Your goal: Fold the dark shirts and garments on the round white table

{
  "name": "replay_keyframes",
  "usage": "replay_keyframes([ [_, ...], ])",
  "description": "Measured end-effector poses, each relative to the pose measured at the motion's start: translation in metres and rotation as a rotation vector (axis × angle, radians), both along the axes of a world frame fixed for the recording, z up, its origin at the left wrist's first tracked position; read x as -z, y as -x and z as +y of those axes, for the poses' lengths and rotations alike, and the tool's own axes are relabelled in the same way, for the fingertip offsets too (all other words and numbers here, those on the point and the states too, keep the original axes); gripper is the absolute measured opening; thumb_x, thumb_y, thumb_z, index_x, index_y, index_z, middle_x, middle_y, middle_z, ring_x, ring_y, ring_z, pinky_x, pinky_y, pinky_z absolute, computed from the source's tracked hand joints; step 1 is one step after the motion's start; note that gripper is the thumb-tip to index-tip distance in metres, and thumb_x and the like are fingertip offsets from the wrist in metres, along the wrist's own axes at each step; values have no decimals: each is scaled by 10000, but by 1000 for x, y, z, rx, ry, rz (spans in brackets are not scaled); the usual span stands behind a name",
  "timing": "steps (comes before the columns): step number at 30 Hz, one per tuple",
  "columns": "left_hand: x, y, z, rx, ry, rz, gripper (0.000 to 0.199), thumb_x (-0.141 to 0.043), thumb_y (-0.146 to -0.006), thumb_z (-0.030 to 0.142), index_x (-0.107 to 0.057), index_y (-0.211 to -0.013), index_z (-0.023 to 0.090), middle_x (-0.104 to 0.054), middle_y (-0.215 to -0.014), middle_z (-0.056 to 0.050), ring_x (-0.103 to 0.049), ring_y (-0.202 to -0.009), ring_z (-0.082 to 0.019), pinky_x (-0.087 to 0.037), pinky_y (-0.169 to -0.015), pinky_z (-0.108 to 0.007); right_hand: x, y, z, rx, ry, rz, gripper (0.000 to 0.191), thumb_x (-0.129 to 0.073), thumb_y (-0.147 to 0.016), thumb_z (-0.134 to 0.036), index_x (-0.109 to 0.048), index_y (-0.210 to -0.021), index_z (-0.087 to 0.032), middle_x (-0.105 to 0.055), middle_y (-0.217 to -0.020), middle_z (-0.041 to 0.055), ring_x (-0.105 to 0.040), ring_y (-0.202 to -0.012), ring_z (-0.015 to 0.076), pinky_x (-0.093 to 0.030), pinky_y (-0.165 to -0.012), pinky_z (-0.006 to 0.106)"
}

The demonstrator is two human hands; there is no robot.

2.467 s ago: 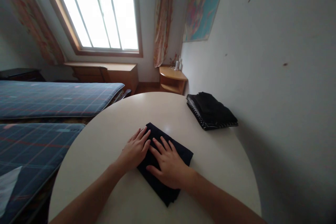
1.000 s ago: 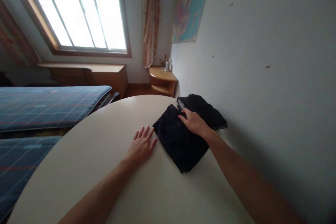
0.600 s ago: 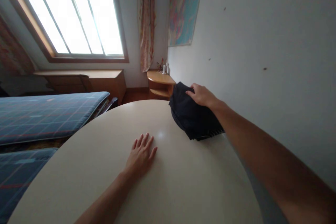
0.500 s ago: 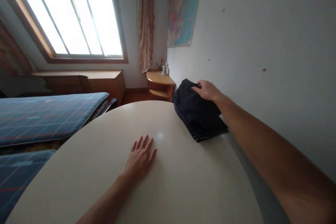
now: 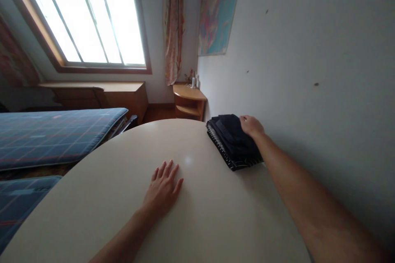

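Note:
My left hand [image 5: 164, 187] lies flat on the cream round table [image 5: 92, 209], fingers spread and holding nothing. At the table's far right lies a stack of folded dark cloth [image 5: 233, 137], navy on top. Below the navy layer, black cloth with white marks shows along the edges. My right hand [image 5: 251, 126] is at the far right edge of the stack. Its fingers are curled closed on the navy cloth, and the fingertips are partly hidden.
The white wall [image 5: 296, 131] runs close along the table's right side. To the left are blue plaid mattresses [image 5: 61, 135]. Beyond the table stand a small corner shelf [image 5: 189, 92] with small items and a low wooden desk [image 5: 123, 90] under the window.
My right hand has come down and slightly right, and the raised navy cloth now lies folded over on the stack. The left hand has stayed in place.

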State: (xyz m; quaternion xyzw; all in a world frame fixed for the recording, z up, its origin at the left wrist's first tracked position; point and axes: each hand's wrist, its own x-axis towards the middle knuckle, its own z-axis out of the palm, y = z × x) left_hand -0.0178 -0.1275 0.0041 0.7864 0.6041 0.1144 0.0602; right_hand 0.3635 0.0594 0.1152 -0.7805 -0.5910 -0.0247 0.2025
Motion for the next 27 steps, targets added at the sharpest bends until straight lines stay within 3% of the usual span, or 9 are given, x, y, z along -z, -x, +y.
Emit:
replay_keyframes([
  [3,-3,-2,-1,-6,10,20,588,-338,-1013,497,-433,-1514,202,-304,-1624,-89,-205,-1514,-320,-193,-1223,-514,0,18,-1,-125,-33,14,592,-275,-1015,-559,-620,-1346,-211,-582,-1417,137,-553,-1278,277,-405,-1050,388],
  [6,-7,-4,-3,-25,10,44,573,-358,-1014,482,-438,-1510,206,-307,-1624,-78,-171,-1523,-316,-155,-1229,-527,11,31,-5,-252,49,13,649,-329,-975,-645,-590,-1393,-224,-539,-1470,116,-499,-1345,285,-347,-1123,410],
  [10,-9,-5,-4,-21,24,48,578,-356,-1020,486,-418,-1519,203,-299,-1628,-83,-180,-1521,-308,-154,-1231,-518,22,33,-10,-208,99,40,595,-438,-945,-620,-607,-1376,-247,-520,-1489,107,-485,-1359,316,-317,-1145,479],
  [13,-8,-4,-4,-12,23,42,577,-345,-1025,488,-418,-1519,198,-296,-1629,-87,-178,-1521,-314,-152,-1232,-517,10,34,-15,-196,63,92,515,-392,-984,-524,-643,-1324,-228,-614,-1390,108,-566,-1281,290,-404,-1081,424],
  [16,-8,-3,-4,-11,26,34,576,-347,-1025,489,-420,-1517,199,-294,-1629,-91,-176,-1521,-315,-152,-1231,-520,-3,53,-33,-203,-89,115,513,-301,-1013,-443,-644,-1287,-178,-665,-1302,136,-603,-1223,274,-440,-1044,398],
  [18,-10,-3,-4,-10,32,35,581,-356,-1023,489,-413,-1522,196,-295,-1628,-97,-175,-1521,-314,-152,-1230,-520,-2,76,-56,-338,-342,127,477,-333,-1002,-408,-667,-1212,-141,-679,-1260,155,-604,-1208,266,-422,-1073,399],
  [21,-12,-2,-5,1,41,46,586,-360,-1023,497,-400,-1532,209,-291,-1628,-105,-178,-1520,-316,-158,-1227,-517,22,119,-101,-601,-446,110,406,-408,-968,-350,-660,-1222,-159,-660,-1293,136,-559,-1266,258,-367,-1136,446],
  [23,-12,-1,-6,17,39,52,579,-358,-1022,512,-402,-1533,242,-280,-1632,-106,-181,-1518,-319,-162,-1224,-517,47,144,-131,-688,-315,58,421,-460,-940,-343,-642,-1273,-161,-604,-1381,140,-489,-1347,271,-325,-1165,471],
  [27,-8,3,-7,39,19,56,594,-380,-1007,550,-396,-1536,281,-254,-1640,-106,-165,-1519,-330,-157,-1220,-525,88,171,-173,-688,21,6,573,-515,-929,-489,-538,-1429,-211,-405,-1571,113,-296,-1482,278,-213,-1212,472],
])
